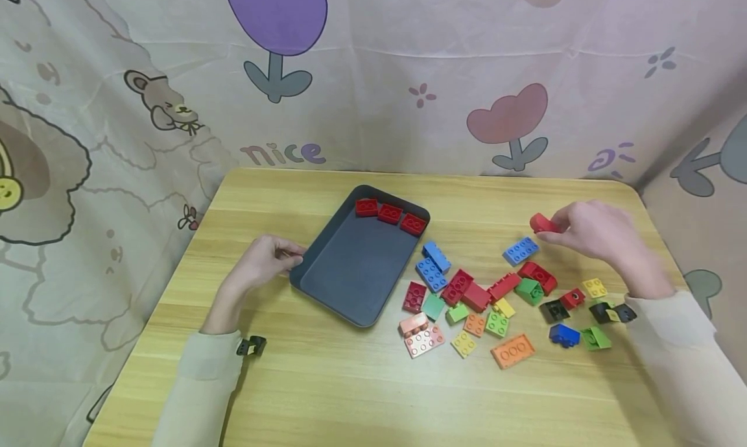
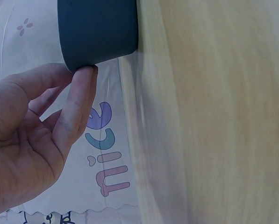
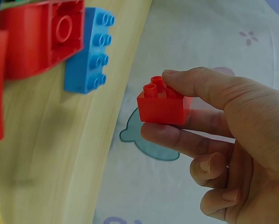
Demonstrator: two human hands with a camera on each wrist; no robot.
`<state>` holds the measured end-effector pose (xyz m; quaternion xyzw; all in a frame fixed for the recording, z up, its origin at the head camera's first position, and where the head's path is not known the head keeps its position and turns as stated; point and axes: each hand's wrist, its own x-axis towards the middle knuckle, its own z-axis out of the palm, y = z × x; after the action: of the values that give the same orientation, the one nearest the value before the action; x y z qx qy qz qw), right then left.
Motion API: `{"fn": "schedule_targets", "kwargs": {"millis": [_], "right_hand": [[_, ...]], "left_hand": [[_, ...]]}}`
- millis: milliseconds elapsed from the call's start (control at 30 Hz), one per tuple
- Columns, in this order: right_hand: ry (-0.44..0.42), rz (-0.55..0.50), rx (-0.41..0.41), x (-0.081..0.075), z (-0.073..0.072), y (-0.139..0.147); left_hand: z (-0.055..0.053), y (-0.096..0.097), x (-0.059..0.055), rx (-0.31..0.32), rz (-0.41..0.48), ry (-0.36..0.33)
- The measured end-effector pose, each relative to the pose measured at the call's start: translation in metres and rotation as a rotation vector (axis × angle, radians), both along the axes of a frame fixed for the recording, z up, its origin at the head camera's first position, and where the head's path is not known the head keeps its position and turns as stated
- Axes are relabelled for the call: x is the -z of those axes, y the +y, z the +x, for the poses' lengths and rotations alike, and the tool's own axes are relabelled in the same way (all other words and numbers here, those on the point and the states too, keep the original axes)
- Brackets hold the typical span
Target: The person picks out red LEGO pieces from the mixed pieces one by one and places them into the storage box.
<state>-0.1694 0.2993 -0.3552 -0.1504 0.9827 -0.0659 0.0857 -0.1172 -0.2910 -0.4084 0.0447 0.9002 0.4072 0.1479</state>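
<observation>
My left hand (image 1: 262, 262) holds the dark grey tray (image 1: 350, 272) at its near left side. The left wrist view shows my left hand (image 2: 41, 112) with thumb and fingertips at the outer corner of the tray (image 2: 99, 32). Three red bricks (image 1: 390, 213) stand in a row along the tray's far end. Over the table's right side, my right hand (image 1: 598, 233) pinches a red brick (image 1: 543, 224). In the right wrist view, that small studded red brick (image 3: 161, 109) sits between thumb and fingers of my right hand (image 3: 237, 135). A blue brick (image 1: 521, 251) lies just below it.
Loose bricks spread right of the tray, among them a blue brick (image 1: 430, 275), a green brick (image 1: 529, 291), an orange brick (image 1: 513, 351) and a pink brick (image 1: 425, 341). They lie on a wooden table (image 1: 327, 382). A printed cloth (image 1: 379, 129) hangs behind its far edge.
</observation>
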Motion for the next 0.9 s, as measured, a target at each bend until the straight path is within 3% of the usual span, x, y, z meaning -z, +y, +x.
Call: {"fn": "schedule_targets", "kwargs": {"millis": [900], "right_hand": [[0.104, -0.008, -0.112, -0.020, -0.013, -0.070]], "left_hand": [[-0.001, -0.001, 0.000, 0.002, 0.003, -0.005]]}}
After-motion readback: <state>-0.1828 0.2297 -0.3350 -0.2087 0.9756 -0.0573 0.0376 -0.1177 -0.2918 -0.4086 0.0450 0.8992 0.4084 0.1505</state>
